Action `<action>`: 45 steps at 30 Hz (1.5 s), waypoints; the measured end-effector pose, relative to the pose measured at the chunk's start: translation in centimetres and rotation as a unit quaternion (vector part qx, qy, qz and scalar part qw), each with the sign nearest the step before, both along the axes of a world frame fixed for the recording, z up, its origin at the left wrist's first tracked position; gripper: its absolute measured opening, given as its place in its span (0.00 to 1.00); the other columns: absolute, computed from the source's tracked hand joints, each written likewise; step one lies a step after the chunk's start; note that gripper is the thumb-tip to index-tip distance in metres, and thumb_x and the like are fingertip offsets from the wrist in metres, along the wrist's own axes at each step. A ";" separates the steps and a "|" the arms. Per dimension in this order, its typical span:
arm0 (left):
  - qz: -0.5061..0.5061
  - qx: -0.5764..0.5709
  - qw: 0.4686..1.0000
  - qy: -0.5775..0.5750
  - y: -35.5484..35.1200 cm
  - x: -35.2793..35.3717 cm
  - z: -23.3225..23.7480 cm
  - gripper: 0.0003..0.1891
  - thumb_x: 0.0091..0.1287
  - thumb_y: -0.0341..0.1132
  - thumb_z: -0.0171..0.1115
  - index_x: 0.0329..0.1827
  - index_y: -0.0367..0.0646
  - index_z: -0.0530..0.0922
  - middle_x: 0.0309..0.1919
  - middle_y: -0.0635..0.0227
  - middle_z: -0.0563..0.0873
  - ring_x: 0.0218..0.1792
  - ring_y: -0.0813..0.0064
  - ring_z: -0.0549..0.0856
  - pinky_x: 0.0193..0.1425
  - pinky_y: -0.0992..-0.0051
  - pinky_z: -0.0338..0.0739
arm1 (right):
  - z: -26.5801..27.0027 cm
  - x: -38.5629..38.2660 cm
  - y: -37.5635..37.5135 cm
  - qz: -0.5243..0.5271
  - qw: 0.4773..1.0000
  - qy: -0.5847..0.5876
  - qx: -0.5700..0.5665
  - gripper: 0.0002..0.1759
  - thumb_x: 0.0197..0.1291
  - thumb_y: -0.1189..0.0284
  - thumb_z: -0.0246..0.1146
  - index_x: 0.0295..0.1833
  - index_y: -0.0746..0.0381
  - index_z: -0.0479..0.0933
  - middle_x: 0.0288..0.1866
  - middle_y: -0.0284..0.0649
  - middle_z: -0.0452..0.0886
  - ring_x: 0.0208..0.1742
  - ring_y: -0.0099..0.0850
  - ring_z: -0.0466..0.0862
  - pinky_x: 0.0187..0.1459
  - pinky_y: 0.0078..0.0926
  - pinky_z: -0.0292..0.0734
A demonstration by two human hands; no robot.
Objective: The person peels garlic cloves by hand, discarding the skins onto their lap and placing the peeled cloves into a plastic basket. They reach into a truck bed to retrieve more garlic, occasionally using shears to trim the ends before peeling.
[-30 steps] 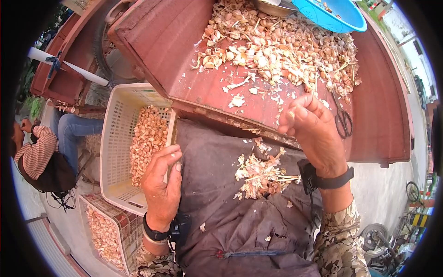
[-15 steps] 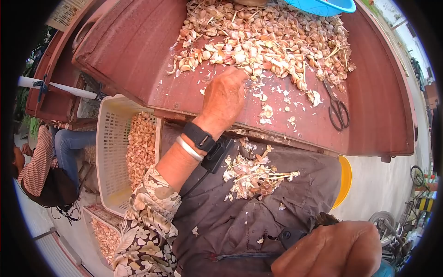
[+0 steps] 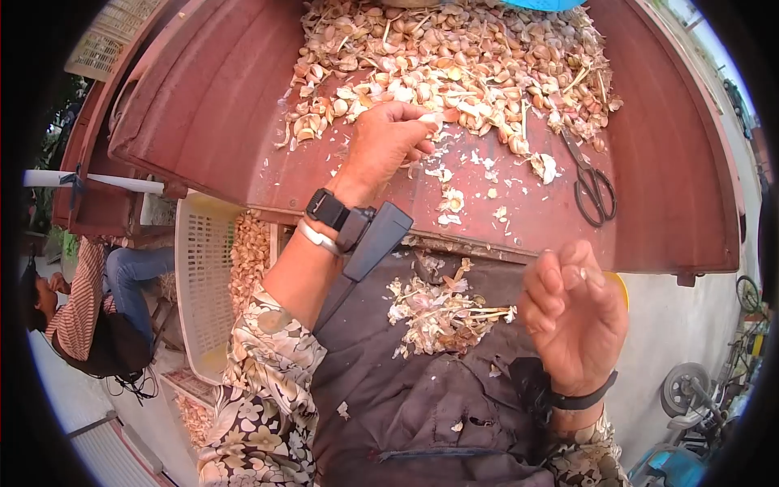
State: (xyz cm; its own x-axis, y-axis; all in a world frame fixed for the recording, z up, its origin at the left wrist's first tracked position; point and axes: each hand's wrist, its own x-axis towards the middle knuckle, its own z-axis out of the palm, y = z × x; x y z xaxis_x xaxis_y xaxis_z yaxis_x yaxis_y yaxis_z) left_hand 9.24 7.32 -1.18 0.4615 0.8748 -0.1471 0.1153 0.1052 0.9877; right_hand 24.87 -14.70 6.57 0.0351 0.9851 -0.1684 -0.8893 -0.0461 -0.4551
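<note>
Over the near edge of the garlic pile (image 3: 454, 77), my left hand (image 3: 381, 146) pinches a pale garlic clove (image 3: 432, 120) between thumb and fingers. Beneath it, flakes of garlic skin (image 3: 451, 199) are scattered on the red metal bed. My right hand (image 3: 574, 316) is raised above my lap at the right, palm showing and fingers loosely curved, with no garlic visible in it. Between my hands, a heap of garlic skins and stalks (image 3: 442, 312) lies on the dark cloth (image 3: 389, 398) across my lap.
Black-handled scissors (image 3: 595, 195) lie on the red bed (image 3: 519, 223) at the right. A pale plastic crate (image 3: 199, 276) of garlic cloves stands at the left. Beyond it sits another person (image 3: 81, 312). A blue basin shows at the top edge. A wheel (image 3: 686, 390) is at lower right.
My right hand has risen from low at the right, turning its palm into view. My left hand has shifted slightly left and turned, so the clove in its fingertips now shows.
</note>
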 end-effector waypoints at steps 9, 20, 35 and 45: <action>-0.016 -0.062 0.983 -0.171 -8.6 -4.7 3.2 0.14 0.70 0.29 0.61 0.56 0.32 0.78 0.43 0.65 0.85 0.40 0.80 0.84 0.46 0.80 0.80 | -1.9 -3.2 5.3 -0.038 0.925 -0.373 -0.060 0.09 0.63 0.74 0.63 0.46 0.63 0.73 0.34 0.35 0.77 0.33 0.27 0.77 0.33 0.24 0.72; 0.117 0.121 0.986 0.011 -14.3 -12.1 4.1 0.08 0.67 0.26 0.63 0.47 0.31 0.80 0.40 0.71 0.83 0.38 0.87 0.80 0.41 0.83 0.77 | -3.3 -13.4 7.9 -0.018 0.698 -0.685 0.209 0.11 0.62 0.76 0.65 0.39 0.65 0.68 0.27 0.43 0.75 0.28 0.37 0.79 0.31 0.30 0.74; 0.074 0.038 0.910 -0.406 -19.5 -17.2 10.8 0.15 0.66 0.22 0.59 0.55 0.30 0.78 0.45 0.60 0.80 0.38 0.77 0.81 0.47 0.79 0.77 | -3.6 -21.4 10.8 0.147 0.865 -0.466 0.111 0.30 0.70 0.56 0.58 0.67 0.67 0.66 0.56 0.48 0.72 0.54 0.35 0.75 0.52 0.29 0.73; -0.074 0.373 0.789 -0.482 -22.0 -21.0 14.6 0.12 0.65 0.22 0.64 0.49 0.21 0.79 0.47 0.30 0.81 0.47 0.43 0.86 0.48 0.60 0.85 | -6.6 -10.3 13.3 0.055 0.694 -0.707 0.123 0.24 0.64 0.70 0.61 0.62 0.71 0.72 0.66 0.57 0.72 0.69 0.45 0.72 0.67 0.38 0.66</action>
State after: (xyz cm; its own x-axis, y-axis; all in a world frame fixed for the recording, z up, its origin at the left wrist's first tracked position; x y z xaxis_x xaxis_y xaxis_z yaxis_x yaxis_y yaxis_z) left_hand -11.72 -14.67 13.43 0.1500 0.4779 0.8655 -0.7720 -0.4902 0.4045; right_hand 14.56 -1.39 -0.05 -0.0836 0.9878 0.1311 0.4575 0.1549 -0.8756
